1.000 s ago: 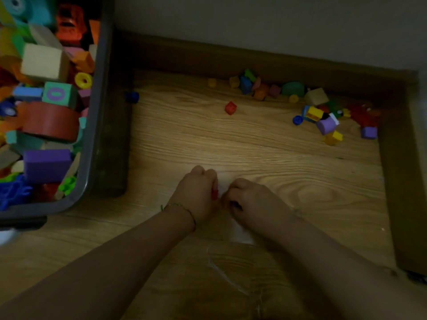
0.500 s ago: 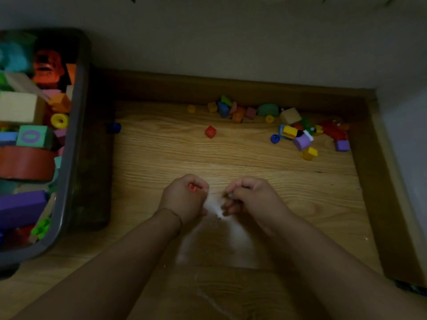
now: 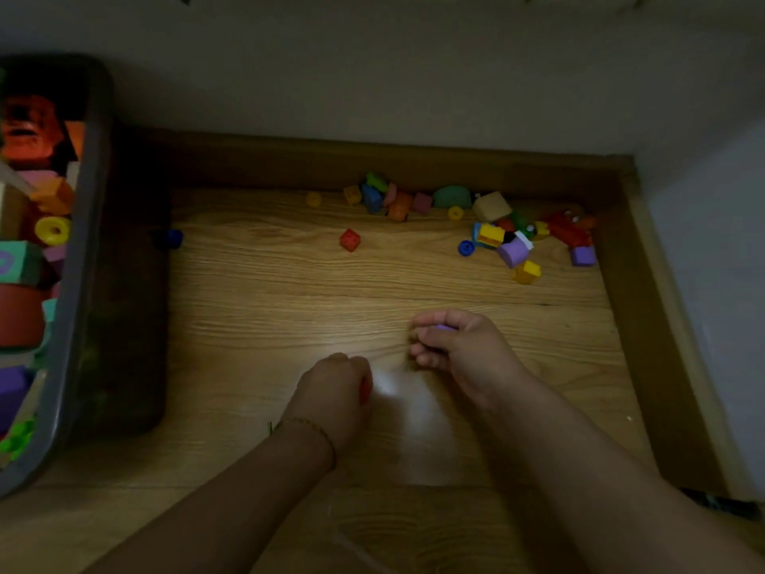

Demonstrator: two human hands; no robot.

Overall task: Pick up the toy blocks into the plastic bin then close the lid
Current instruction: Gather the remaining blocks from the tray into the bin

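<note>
My left hand [image 3: 337, 391] is curled into a fist over the wooden floor, and a sliver of a small red block [image 3: 365, 390] shows at its right side. My right hand [image 3: 457, 348] hovers a little farther forward, fingers curled round a small purple block [image 3: 443, 327]. The grey plastic bin [image 3: 80, 258] stands at the left edge, heaped with coloured toy blocks. Loose blocks lie along the far skirting: a lone red block [image 3: 350, 239], a blue bead [image 3: 466, 248], purple cubes [image 3: 513, 252] and a cluster of others [image 3: 397, 198].
A dark wooden skirting [image 3: 372, 159] runs along the wall at the back and down the right side. A small blue block [image 3: 174, 238] lies in the shadow beside the bin. No lid is in view.
My right hand has moved forward and to the right, away from my left hand. The left fist has stayed low near the middle, and the view has tilted upward.
</note>
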